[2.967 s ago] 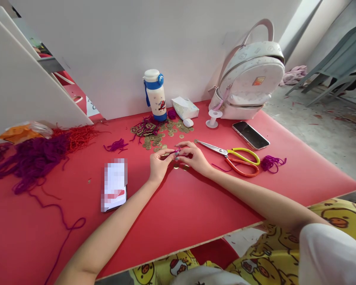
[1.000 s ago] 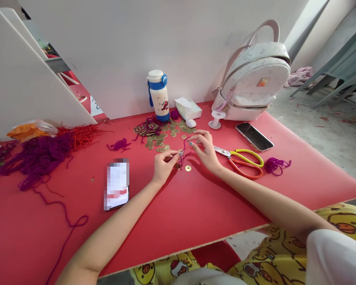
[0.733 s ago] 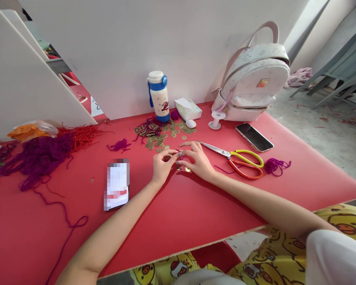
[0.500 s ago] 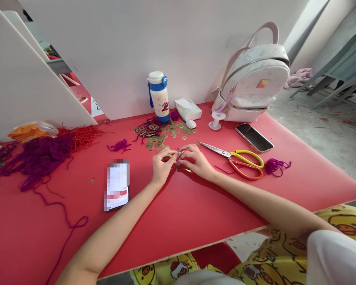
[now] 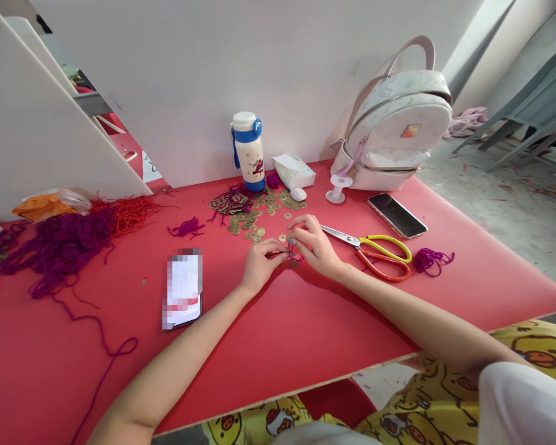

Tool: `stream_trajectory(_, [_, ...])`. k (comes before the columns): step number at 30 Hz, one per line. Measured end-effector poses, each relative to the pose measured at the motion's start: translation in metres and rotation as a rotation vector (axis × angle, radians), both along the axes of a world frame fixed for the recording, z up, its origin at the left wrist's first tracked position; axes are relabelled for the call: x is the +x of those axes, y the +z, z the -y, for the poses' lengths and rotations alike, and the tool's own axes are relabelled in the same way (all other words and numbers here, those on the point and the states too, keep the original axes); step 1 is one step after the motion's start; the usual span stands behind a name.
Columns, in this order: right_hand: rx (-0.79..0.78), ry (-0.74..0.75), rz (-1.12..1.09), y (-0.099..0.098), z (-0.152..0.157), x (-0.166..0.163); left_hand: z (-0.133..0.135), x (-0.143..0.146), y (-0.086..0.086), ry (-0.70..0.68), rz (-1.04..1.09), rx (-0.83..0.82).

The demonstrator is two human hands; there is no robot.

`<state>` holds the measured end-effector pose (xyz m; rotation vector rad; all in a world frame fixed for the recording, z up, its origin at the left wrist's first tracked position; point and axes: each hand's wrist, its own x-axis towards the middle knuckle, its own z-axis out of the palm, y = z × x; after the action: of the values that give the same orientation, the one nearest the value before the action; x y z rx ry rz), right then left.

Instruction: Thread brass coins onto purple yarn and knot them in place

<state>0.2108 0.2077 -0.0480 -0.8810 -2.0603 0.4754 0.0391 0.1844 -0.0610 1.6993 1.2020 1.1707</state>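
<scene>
With our left hand and right hand we pinch a thin purple string near the middle of the red table, just by a coin. A pile of coins sits toward the back edge, scissors toward the right edge.

The surface is red. Yarn lies at frame left, coins near the centre, scissors centre right.

Purple thread partly hidden by the hands.

Purple thread near brass-coloured coin
</scene>
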Motion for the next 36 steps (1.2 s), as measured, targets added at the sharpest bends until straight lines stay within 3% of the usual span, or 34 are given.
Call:
stream_trajectory(4, [-0.093,0.03,-0.021,-0.008,-0.007,-0.001,0.007,0.0,0.006,-0.042,-0.006,0.152])
stream_trajectory(7, [-0.152,0.089,0.021,-0.012,-0.01,-0.002,0.007,-0.001,0.006,0.031,0.021,0.194])
stream_trajectory(11, [-0.148,0.135,0.078,-0.014,-0.009,-0.003,0.001,-0.003,0.001,0.174,0.142,0.13])
stream_trajectory(16, [-0.14,0.183,0.12,-0.014,-0.007,-0.003,-0.005,-0.005,-0.004,0.216,0.259,0.054])
stream_trajectory(20, [-0.153,0.177,0.098,-0.013,-0.006,-0.003,-0.006,-0.005,-0.005,0.168,0.228,0.077])
stream_trajectory(25, [-0.209,0.083,-0.115,-0.008,-0.006,-0.003,-0.001,-0.002,-0.003,0.023,0.187,0.07])
stream_trajectory(31, [-0.262,0.087,-0.164,-0.01,-0.02,0.004,0.01,0.0,0.009,-0.084,0.009,0.212])
stream_trajectory(34, [-0.363,0.039,-0.214,-0.01,-0.024,0.007,0.008,0.0,0.01,-0.213,0.097,0.087])
stream_trajectory(36, [-0.465,-0.025,-0.315,-0.01,-0.025,0.007,0.003,0.0,0.008,-0.213,0.193,-0.026])
